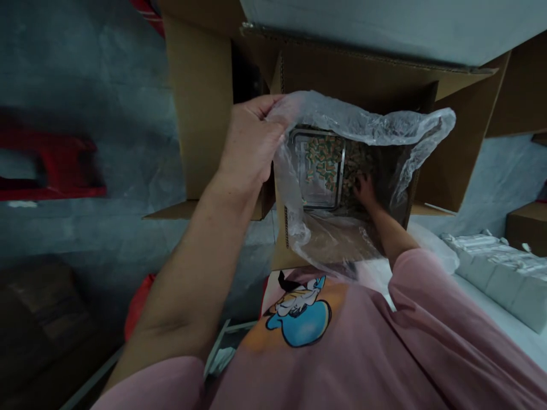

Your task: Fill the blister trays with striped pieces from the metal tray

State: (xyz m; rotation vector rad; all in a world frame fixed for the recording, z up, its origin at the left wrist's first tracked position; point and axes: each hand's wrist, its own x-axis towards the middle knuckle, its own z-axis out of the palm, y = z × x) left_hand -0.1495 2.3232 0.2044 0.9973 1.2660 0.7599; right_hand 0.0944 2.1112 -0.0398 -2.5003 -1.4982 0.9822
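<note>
My left hand [255, 136] grips the edge of a clear plastic bag [359, 122] at the upper left rim of an open cardboard box [280, 250]. The bag lines the box. Inside it lies a rectangular metal-rimmed tray [318, 199] with many small orange and green pieces [327, 154] on it. More small pieces [354, 159] lie right of the tray. Deep in the bag, my right hand [363, 187] reaches down to these loose pieces, its fingers bent; whether it holds any is too dark to tell.
Cardboard flaps [209, 114] spread left and right of the box. A red stool [55, 159] lies at the far left. Wrapped white packs [504, 273] and another carton [527, 228] are at the right. A pale surface [384, 25] borders the box's far side.
</note>
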